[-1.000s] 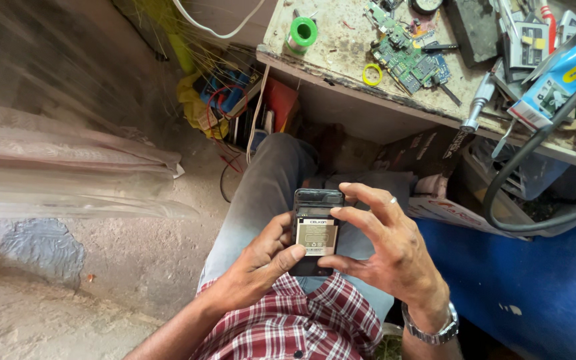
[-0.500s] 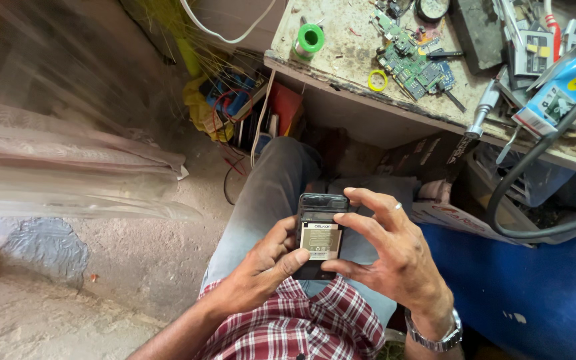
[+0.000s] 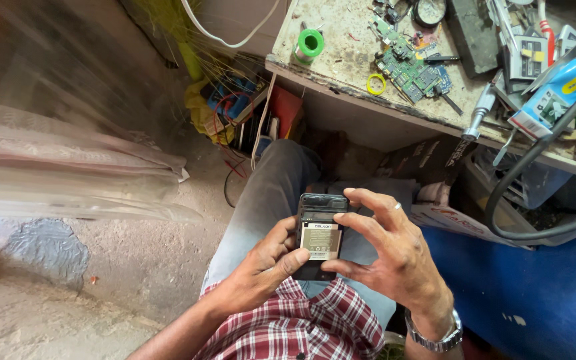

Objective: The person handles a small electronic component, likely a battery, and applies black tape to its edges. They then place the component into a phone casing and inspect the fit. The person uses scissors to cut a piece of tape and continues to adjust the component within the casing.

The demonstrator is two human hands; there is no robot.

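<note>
You've got the black phone (image 3: 320, 235) over your lap, back cover off and the pale battery (image 3: 320, 241) facing up, with both hands on it. Left hand (image 3: 261, 270) cups it from the left, fingers curled together against the edge and thumb tip pressing the battery's lower corner; right hand (image 3: 394, 263) grips the right side, fingers spread, index hooked over the top corner, thumb under the bottom end. Workbench (image 3: 341, 73) sits well ahead of it, carrying a green circuit board (image 3: 411, 67) and a green solder spool (image 3: 311, 45).
</note>
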